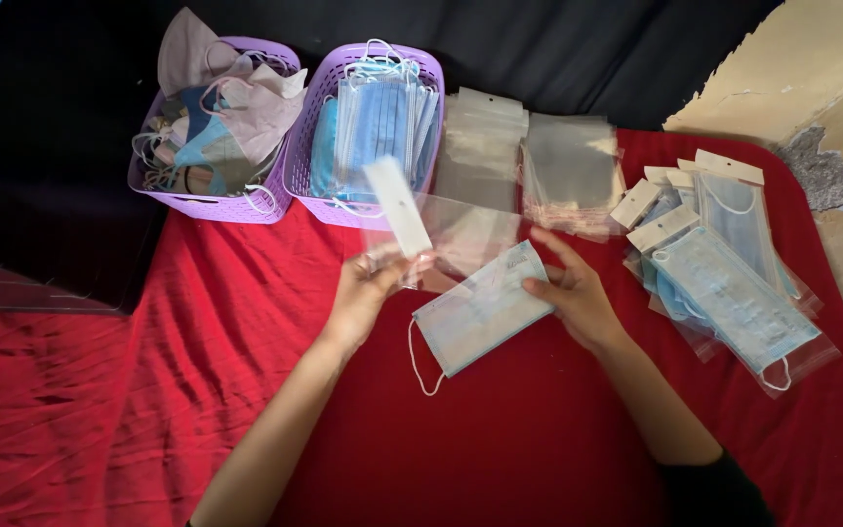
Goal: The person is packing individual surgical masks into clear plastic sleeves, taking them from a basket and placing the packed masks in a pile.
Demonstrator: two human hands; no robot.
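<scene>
Our left hand point(368, 283) pinches a clear bag point(441, 234) by its white flap, while our right hand point(573, 293) grips a blue mask point(480, 310) whose end sits at the bag's mouth, above the red cloth point(100, 410). Behind them, we see two purple baskets point(246, 207) of masks, empty bags point(568, 171), and bagged masks point(734, 293) lying to the right.

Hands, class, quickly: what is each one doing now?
Left hand: closed, holding clear plastic sleeve with white header.
Right hand: closed, holding flat light-blue pleated face mask.
</scene>
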